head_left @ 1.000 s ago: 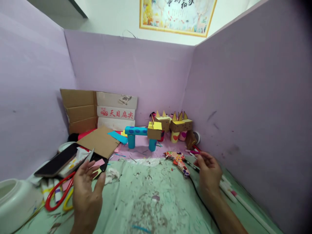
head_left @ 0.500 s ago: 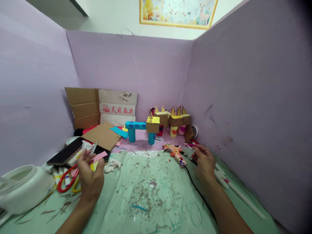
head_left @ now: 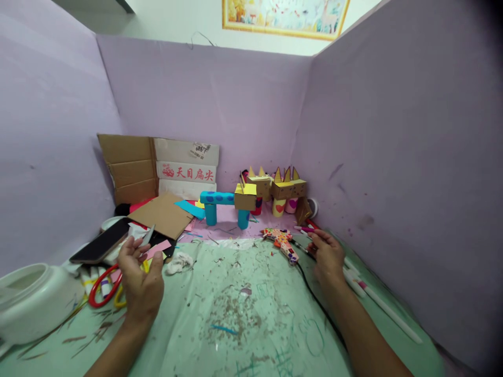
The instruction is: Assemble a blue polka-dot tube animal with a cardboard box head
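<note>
My left hand (head_left: 140, 280) is held palm up over the left side of the table, fingers loosely curled and apart, holding nothing. Behind and beside it are scissors (head_left: 98, 293) with a red and a yellow handle, and a pink paper strip (head_left: 159, 247). On the right, my right hand (head_left: 328, 256) is closed, its fingertips at the end of a magenta marker pen (head_left: 304, 229). The grip itself is partly hidden. A flower-patterned hot glue gun (head_left: 281, 242) lies left of that hand. Further back stands a blue spotted cardboard-tube animal (head_left: 220, 198) with a box head (head_left: 245, 199).
More box-headed animals (head_left: 288, 189) stand at the back right. White glue sticks (head_left: 387, 309) lie along the right wall. At left are a white pot (head_left: 37, 298), a phone (head_left: 102, 242) and cardboard (head_left: 163, 214). The glue gun's black cord (head_left: 318, 303) runs toward the front.
The view has tilted slightly down, so everything sits a little differently in frame. Both hands stay nearly where they were, with the tabletop objects unmoved.
</note>
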Tool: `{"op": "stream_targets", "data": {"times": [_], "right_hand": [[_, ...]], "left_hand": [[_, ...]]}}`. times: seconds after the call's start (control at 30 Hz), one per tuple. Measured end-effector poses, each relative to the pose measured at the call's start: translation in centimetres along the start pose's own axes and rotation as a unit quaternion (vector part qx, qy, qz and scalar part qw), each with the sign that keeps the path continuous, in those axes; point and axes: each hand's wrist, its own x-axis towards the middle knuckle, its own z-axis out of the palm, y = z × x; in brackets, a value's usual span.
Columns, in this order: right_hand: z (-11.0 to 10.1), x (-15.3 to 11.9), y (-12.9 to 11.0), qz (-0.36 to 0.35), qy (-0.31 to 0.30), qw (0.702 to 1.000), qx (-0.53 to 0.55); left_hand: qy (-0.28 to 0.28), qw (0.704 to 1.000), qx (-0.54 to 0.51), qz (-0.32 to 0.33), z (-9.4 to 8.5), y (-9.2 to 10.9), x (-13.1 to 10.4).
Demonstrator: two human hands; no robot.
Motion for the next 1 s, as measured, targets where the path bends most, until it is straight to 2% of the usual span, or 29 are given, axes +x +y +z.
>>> {"op": "stream_targets", "data": {"times": [0.67, 0.77, 0.9, 1.0], "right_hand": [[0.1, -0.4, -0.1, 0.031, 0.002, 0.998, 0.053], [0.0, -0.1, -0.7, 0.065, -0.015, 0.993, 0.097], [-0.5, 0.6, -1.7, 0.14, -0.044, 0.972, 0.185], [-0.4, 0.7, -2.1, 0.179, -0.03, 0.959, 0.216]], "left_hand": [[0.007, 1.0, -0.011, -0.013, -0.1, -0.5, 0.2], [0.011, 0.995, -0.096, -0.04, -0.1, -0.3, 0.4], [0.069, 0.951, -0.278, -0.12, -0.2, 0.3, 0.9], [0.119, 0.929, -0.3, -0.182, -0.3, 0.7, 1.3]]}}
